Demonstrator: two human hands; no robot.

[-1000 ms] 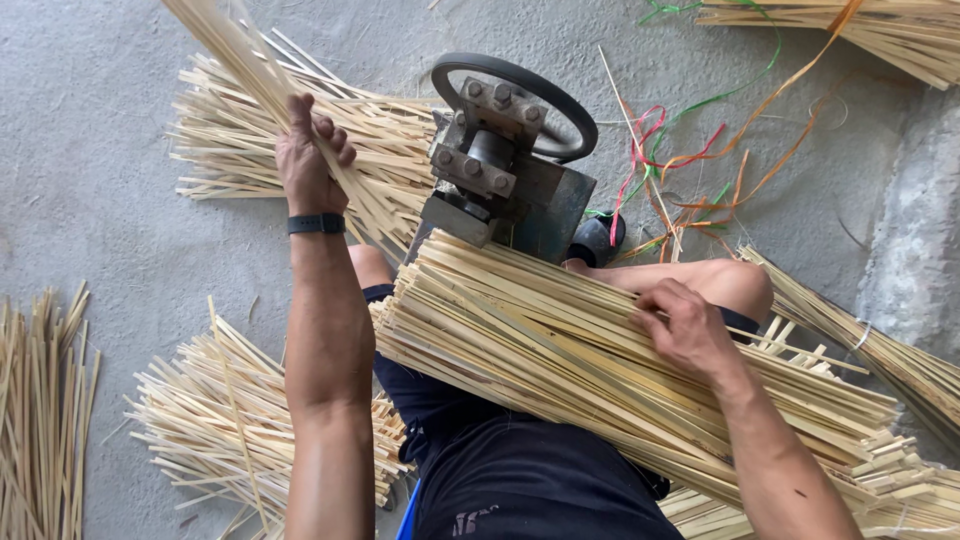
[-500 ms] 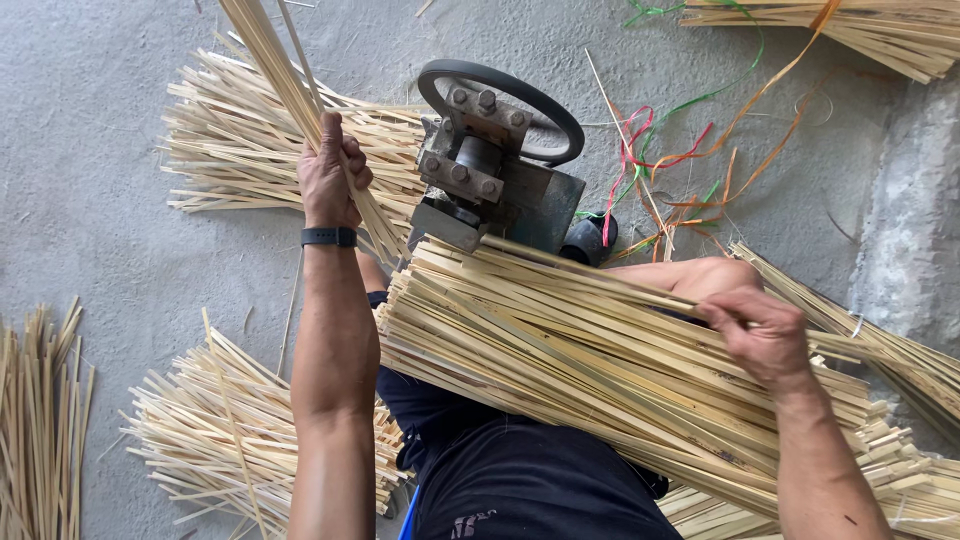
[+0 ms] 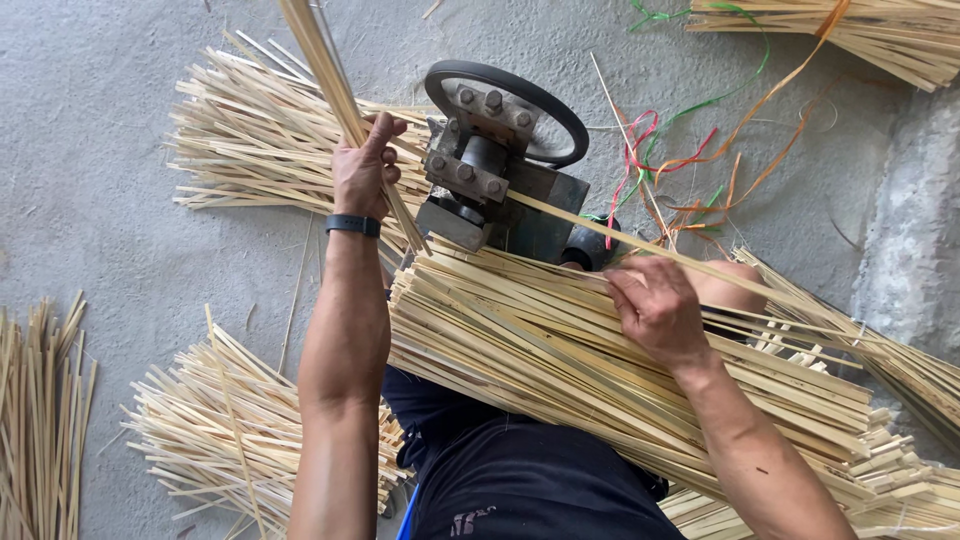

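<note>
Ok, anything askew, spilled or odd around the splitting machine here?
Mostly orderly. Loose coloured plastic ties lie tangled on the concrete right of the machine, and the strip piles splay unevenly. The left hand and right hand hold strips.

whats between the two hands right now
In the head view, the grey metal machine with its black wheel sits between the left hand and right hand, above the bamboo strip bundle.

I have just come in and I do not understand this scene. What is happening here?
A person sits on the concrete floor with a big bundle of bamboo strips across the lap. The left hand grips a few strips beside a small metal machine with a wheel. The right hand rests on the bundle, fingering one strip. More strip piles lie around.
</note>
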